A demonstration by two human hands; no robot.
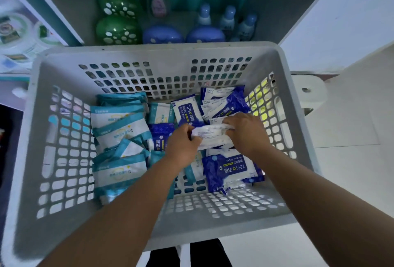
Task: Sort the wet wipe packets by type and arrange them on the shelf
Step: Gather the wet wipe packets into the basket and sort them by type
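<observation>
**White packet gripped between both hands over the basket**

Grey plastic forms the basket (34, 117) under my arms, a deep rectangular tub with rounded corners and walls pierced by rows of small rounded slots. From the head camera I look straight down into it. My left hand (183, 145) and my right hand (245, 132) meet near the middle, each with fingers curled around one end of a soft, crinkled white packet (210, 136) printed with fine text; it is lifted slightly above the pile and bows between my grips.

Along the left side of the basket lie the teal-and-white packets (119, 134), flat glossy pouches with teal bands, overlapping one another in a loose row. The dark blue alcohol wipe packets (226, 168) are on the right: one large shiny pouch sits just below my right hand, more are heaped against the far right corner, and a few lie in the centre between the two groups.

Beyond the far rim is a shelf (64, 10) with a teal edge. On it stand two green rounded containers (117, 30) with white oval spots and several blue bottles (204, 32) with rounded bodies and narrow caps.
</observation>
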